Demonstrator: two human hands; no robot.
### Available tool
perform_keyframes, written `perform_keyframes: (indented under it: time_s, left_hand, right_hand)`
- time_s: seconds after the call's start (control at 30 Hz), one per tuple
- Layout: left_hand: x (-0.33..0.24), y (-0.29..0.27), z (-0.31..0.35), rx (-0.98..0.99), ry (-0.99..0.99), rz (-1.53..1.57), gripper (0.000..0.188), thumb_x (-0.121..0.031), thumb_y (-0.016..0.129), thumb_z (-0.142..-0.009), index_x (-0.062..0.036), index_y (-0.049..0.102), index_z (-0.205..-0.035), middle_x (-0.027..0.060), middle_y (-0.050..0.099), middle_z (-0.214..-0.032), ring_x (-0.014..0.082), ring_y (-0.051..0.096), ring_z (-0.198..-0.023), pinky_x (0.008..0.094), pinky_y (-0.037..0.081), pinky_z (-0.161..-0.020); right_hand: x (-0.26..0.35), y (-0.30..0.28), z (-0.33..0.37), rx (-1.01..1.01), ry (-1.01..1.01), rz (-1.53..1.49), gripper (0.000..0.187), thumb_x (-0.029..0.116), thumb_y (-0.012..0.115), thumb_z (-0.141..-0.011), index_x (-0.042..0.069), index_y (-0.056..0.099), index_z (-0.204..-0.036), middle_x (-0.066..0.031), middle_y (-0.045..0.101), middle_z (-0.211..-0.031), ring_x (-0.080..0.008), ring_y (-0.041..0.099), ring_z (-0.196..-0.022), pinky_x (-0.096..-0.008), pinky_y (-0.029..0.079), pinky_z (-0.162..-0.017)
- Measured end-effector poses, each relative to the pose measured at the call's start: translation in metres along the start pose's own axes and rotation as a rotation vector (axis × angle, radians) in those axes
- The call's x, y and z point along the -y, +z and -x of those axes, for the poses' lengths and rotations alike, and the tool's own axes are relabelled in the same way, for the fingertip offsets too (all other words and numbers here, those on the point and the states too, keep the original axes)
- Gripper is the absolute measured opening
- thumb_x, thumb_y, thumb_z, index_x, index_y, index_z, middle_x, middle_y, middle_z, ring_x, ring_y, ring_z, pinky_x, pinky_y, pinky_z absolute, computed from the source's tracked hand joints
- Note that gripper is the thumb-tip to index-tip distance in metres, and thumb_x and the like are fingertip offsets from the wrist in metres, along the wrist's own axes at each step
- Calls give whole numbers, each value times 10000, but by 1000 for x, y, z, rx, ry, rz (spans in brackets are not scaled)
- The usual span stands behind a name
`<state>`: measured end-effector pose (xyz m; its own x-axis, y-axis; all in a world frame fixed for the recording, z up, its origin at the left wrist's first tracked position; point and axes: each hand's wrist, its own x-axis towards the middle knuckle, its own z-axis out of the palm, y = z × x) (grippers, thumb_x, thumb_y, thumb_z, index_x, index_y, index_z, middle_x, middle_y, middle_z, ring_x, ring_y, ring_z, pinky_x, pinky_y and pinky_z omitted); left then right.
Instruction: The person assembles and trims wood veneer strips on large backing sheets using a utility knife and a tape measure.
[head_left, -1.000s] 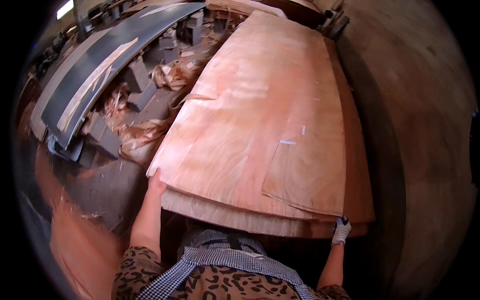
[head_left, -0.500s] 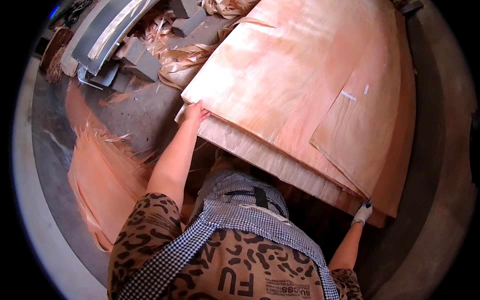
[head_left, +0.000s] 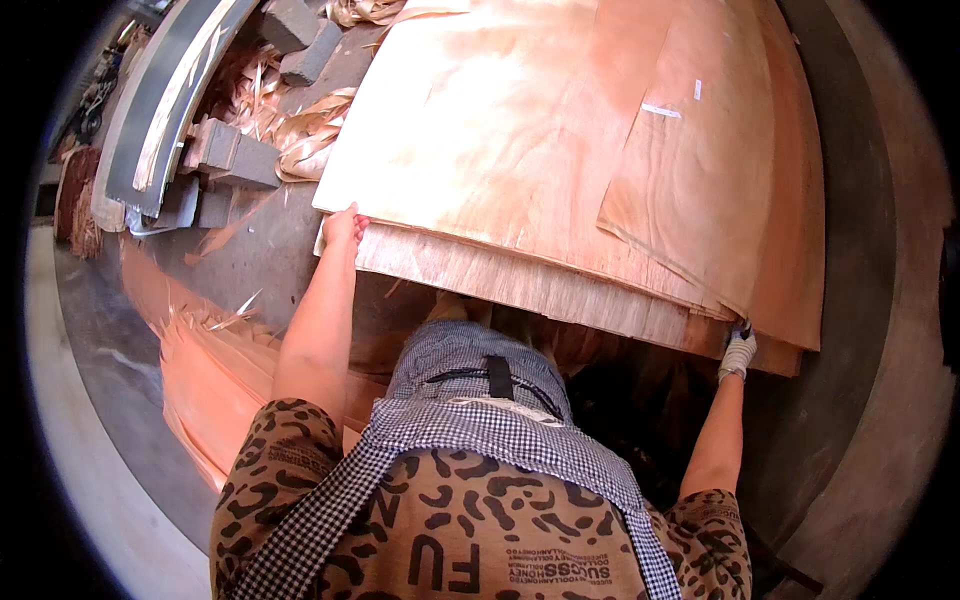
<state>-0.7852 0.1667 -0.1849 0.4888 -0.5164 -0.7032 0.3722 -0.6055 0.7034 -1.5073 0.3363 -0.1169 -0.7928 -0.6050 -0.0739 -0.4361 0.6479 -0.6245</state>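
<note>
Wide, thin sheets of reddish wood veneer (head_left: 480, 130) lie stacked in front of me. At the stack's near left corner, my bare left hand (head_left: 345, 228) is closed on the edge of the upper veneer, fingers curled over it. My right hand (head_left: 738, 356), in a pale knit glove, is closed at the near right edge, by the corner of a narrower veneer piece (head_left: 690, 200) lying on top. Something small and dark shows at its fingertips; whether it is a tool or part of the glove I cannot tell. Below the upper sheets, a paler layer (head_left: 500, 280) juts toward me.
A pile of loose veneer strips (head_left: 215, 390) lies on the floor at my left. Farther left are grey blocks (head_left: 245, 160), a long curved metal-coloured piece (head_left: 165, 130) and crumpled veneer scraps (head_left: 310, 140). Bare floor (head_left: 850, 250) runs along the stack's right side.
The stack sits farther left and higher at its near edge in view. Both hands remain at its near corners; the right hand appears higher, the left farther left.
</note>
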Motion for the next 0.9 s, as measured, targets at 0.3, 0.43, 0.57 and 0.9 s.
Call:
perform_keyframes:
  time_s: [0.3, 0.43, 0.57, 0.9]
  left_hand:
    - [-10, -38, -10, 268, 7, -174, 379, -353, 436, -883, -21, 556, -744, 39, 515, -546, 140, 488, -428, 259, 386, -373]
    - [-6, -36, 40, 312, 196, -492, 508, -430, 379, -890, -41, 558, -616, 21, 475, -482, 97, 410, -387, 242, 319, -368]
    - [11, -9, 75, 533, 524, -470, 319, -301, 463, -872, -52, 619, -748, 35, 532, -574, 117, 483, -484, 234, 391, -455]
    - [64, 118, 145, 685, 1428, -1242, 504, -303, 580, -771, -97, 454, -1212, 161, 378, -1293, 372, 344, -1185, 452, 280, -980]
  right_hand:
    - [45, -4, 54, 125, -72, 312, 462, 83, 436, -853, 63, 312, -1298, -220, 510, -1142, -341, 512, -999, -371, 392, -834]
    - [23, -52, 132, 512, 140, 201, 311, 90, 513, -787, 18, 441, -1082, -143, 572, -816, -244, 559, -673, -354, 463, -579]
    - [3, -83, 235, 995, 182, 692, 360, 213, 546, -765, 6, 525, -1058, -152, 573, -978, -265, 548, -848, -352, 459, -737]
    - [21, -13, 253, 1027, 173, 175, 304, 204, 577, -777, 11, 538, -1009, -117, 613, -835, -229, 575, -726, -337, 457, -665]
